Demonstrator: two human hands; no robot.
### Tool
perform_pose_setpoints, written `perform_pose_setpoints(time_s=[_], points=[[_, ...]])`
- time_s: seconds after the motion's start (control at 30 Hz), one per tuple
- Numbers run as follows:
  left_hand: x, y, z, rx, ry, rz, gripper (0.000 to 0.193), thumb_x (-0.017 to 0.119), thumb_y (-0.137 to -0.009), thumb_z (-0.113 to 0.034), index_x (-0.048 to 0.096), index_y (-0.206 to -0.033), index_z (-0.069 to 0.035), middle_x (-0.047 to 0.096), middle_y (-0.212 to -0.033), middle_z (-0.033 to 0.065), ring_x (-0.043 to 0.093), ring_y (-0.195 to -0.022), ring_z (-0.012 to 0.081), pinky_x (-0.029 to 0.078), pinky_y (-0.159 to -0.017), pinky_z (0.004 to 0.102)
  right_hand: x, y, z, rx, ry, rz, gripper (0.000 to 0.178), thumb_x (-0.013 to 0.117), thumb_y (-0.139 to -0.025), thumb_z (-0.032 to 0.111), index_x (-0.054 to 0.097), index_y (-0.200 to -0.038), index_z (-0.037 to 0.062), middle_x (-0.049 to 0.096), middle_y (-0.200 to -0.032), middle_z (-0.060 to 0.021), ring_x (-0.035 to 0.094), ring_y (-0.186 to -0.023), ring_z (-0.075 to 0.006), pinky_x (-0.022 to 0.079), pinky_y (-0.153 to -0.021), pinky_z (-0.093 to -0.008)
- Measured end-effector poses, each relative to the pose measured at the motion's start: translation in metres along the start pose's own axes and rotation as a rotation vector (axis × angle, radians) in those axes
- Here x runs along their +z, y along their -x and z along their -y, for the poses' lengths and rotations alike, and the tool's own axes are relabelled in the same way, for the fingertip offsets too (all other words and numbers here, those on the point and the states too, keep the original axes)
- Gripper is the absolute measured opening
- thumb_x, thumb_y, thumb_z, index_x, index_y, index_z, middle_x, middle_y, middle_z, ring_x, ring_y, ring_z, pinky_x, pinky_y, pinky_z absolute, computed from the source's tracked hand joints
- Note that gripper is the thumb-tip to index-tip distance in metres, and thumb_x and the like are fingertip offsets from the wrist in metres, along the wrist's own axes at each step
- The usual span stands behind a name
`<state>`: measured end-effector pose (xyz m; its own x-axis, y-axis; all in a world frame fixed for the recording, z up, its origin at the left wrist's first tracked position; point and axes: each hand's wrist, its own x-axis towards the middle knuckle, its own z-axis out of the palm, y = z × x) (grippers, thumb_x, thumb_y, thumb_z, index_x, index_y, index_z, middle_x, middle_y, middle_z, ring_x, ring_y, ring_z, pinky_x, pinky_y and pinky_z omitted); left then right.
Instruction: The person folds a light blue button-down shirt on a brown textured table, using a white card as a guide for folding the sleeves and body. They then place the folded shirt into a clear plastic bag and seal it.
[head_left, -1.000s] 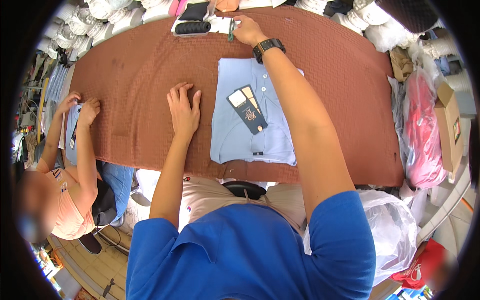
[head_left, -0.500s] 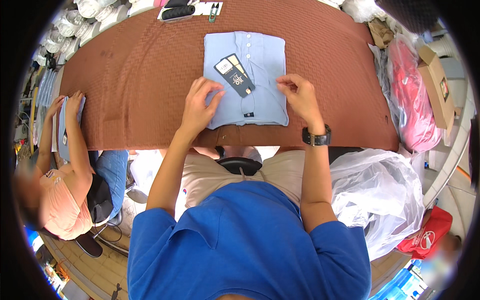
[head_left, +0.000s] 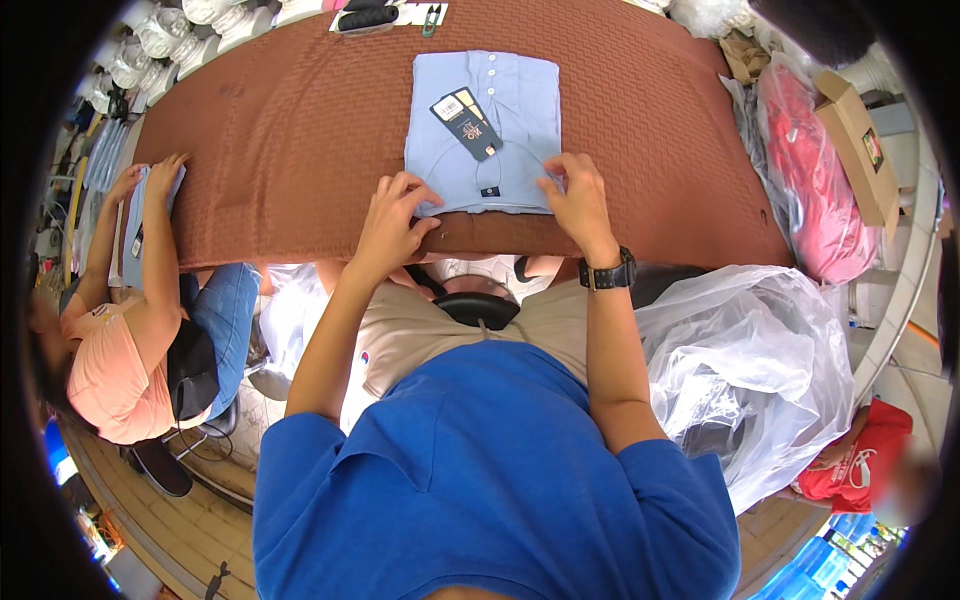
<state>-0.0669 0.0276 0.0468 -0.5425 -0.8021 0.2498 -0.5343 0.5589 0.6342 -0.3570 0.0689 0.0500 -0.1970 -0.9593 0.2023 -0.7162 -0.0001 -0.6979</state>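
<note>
A light blue folded shirt point(head_left: 445, 100) lies flat before me, with its white buttons toward the far edge. On it rests a dark hang tag point(head_left: 468, 122) with a yellowish part, joined by a thin cord loop to a small black label point(head_left: 489, 191). My left hand point(head_left: 392, 215) is at the shirt's near left corner, fingertips at the cloth and thumb apart by the near edge. At the near right corner, my right hand point(head_left: 580, 195) touches the side edge with fingers curved, a gap between thumb and forefinger. A black watch point(head_left: 609, 269) circles my right wrist.
A brown textured cloth point(head_left: 300, 150) covers the table. Thread snips point(head_left: 432, 20) and a black thread spool point(head_left: 368, 18) lie at its far side. Bagged red goods point(head_left: 815, 180) and a cardboard box point(head_left: 862, 150) stand right. Another person point(head_left: 130, 370) handles cloth at left.
Both hands have moved along the shirt's sides toward its near corners. The hang tag lies slightly farther from the shirt's near edge. The whole view has shifted a little.
</note>
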Motion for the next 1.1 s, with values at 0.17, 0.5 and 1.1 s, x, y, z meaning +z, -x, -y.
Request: perform_pose_setpoints(time_s=[0.17,0.5,1.1], points=[[0.004,0.015,-0.008,-0.068,0.078,-0.208,0.021,0.071,-0.078,0.002,0.069,-0.098,-0.005,0.058,-0.114,0.0094,0.052,-0.11,0.0318,0.044,-0.094,0.0406,-0.001,0.012,-0.013,0.205,-0.034,-0.004,0.025,0.076,-0.08,0.011,0.064,-0.097,-0.0021,0.067,-0.084,-0.017,0.066,-0.083,-0.0313,0.052,-0.075,-0.0424],[-0.012,0.006,-0.013,-0.03,-0.064,-0.218,0.037,0.049,-0.082,0.013,0.064,-0.11,-0.005,0.062,-0.117,0.0125,0.058,-0.105,0.0315,0.047,-0.091,0.0391,-0.007,0.01,-0.037,0.07,-0.032,-0.095,0.022,0.075,-0.078,0.008,0.066,-0.097,0.0024,0.068,-0.084,-0.0166,0.068,-0.076,-0.0303,0.054,-0.068,-0.0401],[0.022,-0.076,0.031,-0.334,0.087,-0.363,0.037,0.068,-0.089,-0.009,0.059,-0.124,-0.002,0.069,-0.116,0.0152,0.067,-0.087,0.0214,0.053,-0.075,0.0348,0.03,-0.043,0.001,-0.095,-0.119,-0.177,0.021,0.072,-0.082,0.005,0.07,-0.103,0.0021,0.066,-0.098,-0.0177,0.063,-0.093,-0.0355,0.05,-0.084,-0.0448]])
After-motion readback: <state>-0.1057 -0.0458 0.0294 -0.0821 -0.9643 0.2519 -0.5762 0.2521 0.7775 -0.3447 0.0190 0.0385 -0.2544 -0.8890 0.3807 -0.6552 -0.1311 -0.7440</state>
